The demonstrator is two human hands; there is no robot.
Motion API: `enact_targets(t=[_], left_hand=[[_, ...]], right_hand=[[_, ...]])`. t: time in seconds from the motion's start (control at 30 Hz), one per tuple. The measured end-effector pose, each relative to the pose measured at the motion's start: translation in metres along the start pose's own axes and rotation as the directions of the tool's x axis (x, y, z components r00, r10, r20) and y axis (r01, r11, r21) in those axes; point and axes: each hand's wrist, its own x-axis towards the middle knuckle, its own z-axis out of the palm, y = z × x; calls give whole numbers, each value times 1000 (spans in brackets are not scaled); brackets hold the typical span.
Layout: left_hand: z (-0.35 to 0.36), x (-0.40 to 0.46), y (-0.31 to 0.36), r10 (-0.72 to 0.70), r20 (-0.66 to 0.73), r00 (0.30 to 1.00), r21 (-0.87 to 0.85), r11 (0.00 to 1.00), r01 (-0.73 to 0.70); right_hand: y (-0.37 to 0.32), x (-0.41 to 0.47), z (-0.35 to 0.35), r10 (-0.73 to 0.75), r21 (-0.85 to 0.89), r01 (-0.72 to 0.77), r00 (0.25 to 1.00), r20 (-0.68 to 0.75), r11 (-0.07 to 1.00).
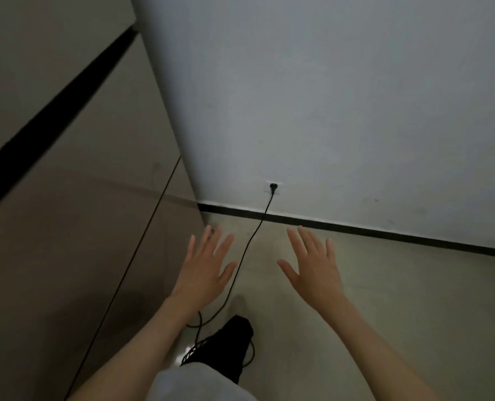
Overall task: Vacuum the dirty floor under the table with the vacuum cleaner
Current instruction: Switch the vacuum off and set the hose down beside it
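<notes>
Dim corner, pale floor, white wall, and the black cord is plugged into the wall socket, trailing down past the foot. That slack loop could snag a step. Left hand and right hand hover flat, fingers spread, each grip holding nothing. Vacuum cleaner itself: out of view.

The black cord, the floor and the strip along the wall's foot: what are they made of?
Cord: probably rubber or plastic sheathing; thin, matte, hanging in a slack curve. Floor: likely polished tile or smooth concrete; pale, faintly reflective. Strip: dark, flat skirting, possibly painted or plastic; too dim to tell.
</notes>
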Motion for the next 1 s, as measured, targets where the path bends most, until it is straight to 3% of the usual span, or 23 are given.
enact_targets(t=[0.13, 0.37, 0.5, 0.63, 0.77, 0.87, 1.0], left_hand=[[-1, 79, -20, -43, 67, 997, -2, 999, 44], [14, 172, -39, -117, 211, 970, -144, 978, 149], [52, 211, -33, -188, 290, 938, -203, 946, 253], [121, 251, -19, -290, 374, 881, -265, 877, 401], [204, 313, -20, -322, 445, 835, -283, 834, 473], [265, 363, -16, -290, 533, 795, -304, 811, 500], [334, 427, -12, -267, 594, 759, -385, 734, 560]], right_hand=[[10, 88, -10, -39, 5, 39, 988, 151, 999], [48, 195, 4, -6, 101, -14, 981, 194, 995], [72, 258, 33, 32, 244, -149, 904, 426, 958], [93, 334, 91, 139, 353, -407, 798, 587, 843], [116, 409, 168, 232, 422, -660, 669, 706, 622], [128, 441, 217, 306, 358, -696, 637, 707, 623], [142, 474, 278, 376, 323, -695, 654, 657, 643]])
